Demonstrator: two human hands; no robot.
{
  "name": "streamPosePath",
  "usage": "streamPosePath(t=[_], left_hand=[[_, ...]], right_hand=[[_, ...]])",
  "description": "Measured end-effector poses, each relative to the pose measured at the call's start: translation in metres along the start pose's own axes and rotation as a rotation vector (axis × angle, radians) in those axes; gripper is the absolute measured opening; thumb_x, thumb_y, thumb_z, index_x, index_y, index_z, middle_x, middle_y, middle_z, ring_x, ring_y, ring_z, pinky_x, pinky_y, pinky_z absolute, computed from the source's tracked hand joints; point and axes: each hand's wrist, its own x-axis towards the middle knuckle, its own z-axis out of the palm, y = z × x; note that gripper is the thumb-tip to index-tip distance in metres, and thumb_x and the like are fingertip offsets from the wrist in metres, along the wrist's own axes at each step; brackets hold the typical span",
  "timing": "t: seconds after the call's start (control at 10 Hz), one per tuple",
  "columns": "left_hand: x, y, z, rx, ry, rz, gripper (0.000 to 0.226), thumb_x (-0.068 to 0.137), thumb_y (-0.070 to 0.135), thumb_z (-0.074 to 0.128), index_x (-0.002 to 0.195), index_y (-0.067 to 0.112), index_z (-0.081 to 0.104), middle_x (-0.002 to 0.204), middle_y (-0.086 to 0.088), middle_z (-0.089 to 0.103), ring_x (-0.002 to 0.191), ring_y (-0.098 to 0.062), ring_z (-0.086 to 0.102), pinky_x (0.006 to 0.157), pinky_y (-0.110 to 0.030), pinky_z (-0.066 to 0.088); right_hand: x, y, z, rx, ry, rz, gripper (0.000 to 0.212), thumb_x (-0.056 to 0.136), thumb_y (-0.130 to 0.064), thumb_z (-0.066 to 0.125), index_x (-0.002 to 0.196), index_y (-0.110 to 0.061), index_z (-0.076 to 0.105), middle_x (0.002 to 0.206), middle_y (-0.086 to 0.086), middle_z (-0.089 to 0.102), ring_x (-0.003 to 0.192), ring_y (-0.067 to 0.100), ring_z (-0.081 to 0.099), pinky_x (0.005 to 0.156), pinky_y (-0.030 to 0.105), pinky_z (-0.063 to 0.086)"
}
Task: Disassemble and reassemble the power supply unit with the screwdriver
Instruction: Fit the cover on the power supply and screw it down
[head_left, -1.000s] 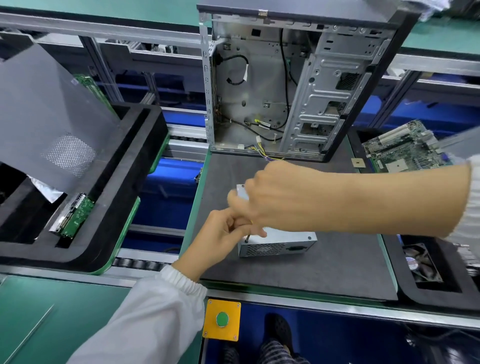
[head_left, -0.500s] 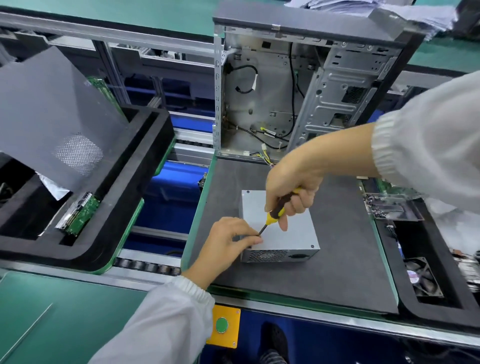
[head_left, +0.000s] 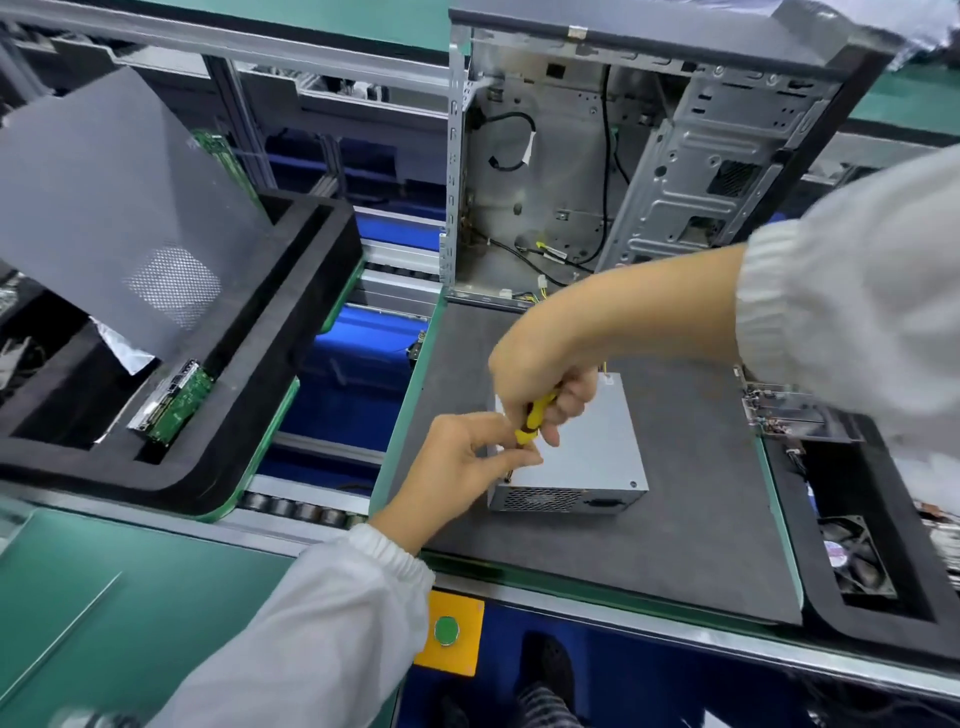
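in the head view, the silver-grey sheet-metal power supply unit (head_left: 576, 447) lies flat at the centre of the frame on a dark grey mat (head_left: 675, 545), its perforated vent face turned toward the bottom of the frame, probably so the cover screws at its top corners face up and are easy to reach. the right hand (head_left: 545, 384) comes in from the right edge, its fingers curled tight round the yellow-and-black handle of a small screwdriver (head_left: 532, 418), which slants down and leftward toward the box's lower left corner; the tip itself is hidden behind the other hand, so i cannot tell whether it sits in a screw. the left hand (head_left: 467, 462) reaches up from the lower left, fingertips drawn together at that same corner, touching the box edge and seemingly steadying the shaft or a screw, though what they pinch is too small to make out. this looks like the start of loosening or seating one corner screw. above, in the upper centre, an open grey metal computer case (head_left: 623, 171) stands upright with loose cables inside, just behind the mat. at the left a black foam tray (head_left: 249, 415) holds a green circuit board (head_left: 176, 400), with a grey perforated panel (head_left: 114, 208) leaning over it. a yellow plate with a green push button (head_left: 447, 630) sits at the bench's front edge, bottom centre.
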Motion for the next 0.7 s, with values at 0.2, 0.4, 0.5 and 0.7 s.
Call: streamPosePath(t=[0.2, 0.4, 0.5, 0.7], left_hand=[[0.010, 0.001, -0.008, -0.013, -0.112, -0.088, 0.008, 0.085, 0.005, 0.073, 0.081, 0.002, 0.078, 0.079, -0.007, 0.076, 0.079, -0.029, 0.070, 0.079, -0.043, 0.053], [0.010, 0.002, -0.003, -0.075, -0.210, -0.091, 0.006, 0.087, 0.013, 0.072, 0.088, 0.018, 0.076, 0.084, -0.002, 0.076, 0.085, -0.009, 0.068, 0.081, -0.021, 0.051], [0.011, 0.001, -0.001, -0.034, -0.141, -0.084, 0.009, 0.085, 0.011, 0.075, 0.094, 0.011, 0.075, 0.082, -0.001, 0.076, 0.082, -0.013, 0.070, 0.083, -0.028, 0.054], [0.004, -0.002, -0.008, -0.100, -0.177, -0.103, 0.015, 0.095, 0.005, 0.060, 0.095, 0.005, 0.076, 0.090, -0.001, 0.077, 0.092, -0.011, 0.071, 0.087, -0.035, 0.056]], right_hand=[[-0.031, 0.036, 0.022, -1.601, 0.832, -0.663, 0.008, 0.090, -0.021, 0.052, 0.092, -0.015, 0.057, 0.071, -0.001, 0.048, 0.059, 0.017, 0.047, 0.042, 0.026, 0.011], [0.000, 0.034, 0.001, -0.133, -0.015, -0.100, 0.030, 0.098, -0.017, 0.041, 0.072, -0.010, 0.054, 0.057, -0.001, 0.040, 0.034, 0.011, 0.030, 0.035, 0.017, 0.022], [0.010, 0.041, -0.020, 0.461, -0.312, 0.105, 0.041, 0.102, -0.027, 0.035, 0.099, 0.006, 0.060, 0.055, 0.000, 0.035, 0.032, 0.006, 0.024, 0.031, 0.014, 0.015], [-0.012, 0.046, 0.006, -0.911, 0.502, -0.553, 0.025, 0.091, -0.021, 0.059, 0.105, -0.021, 0.039, 0.102, -0.004, 0.031, 0.072, 0.016, 0.049, 0.054, 0.025, 0.030]])
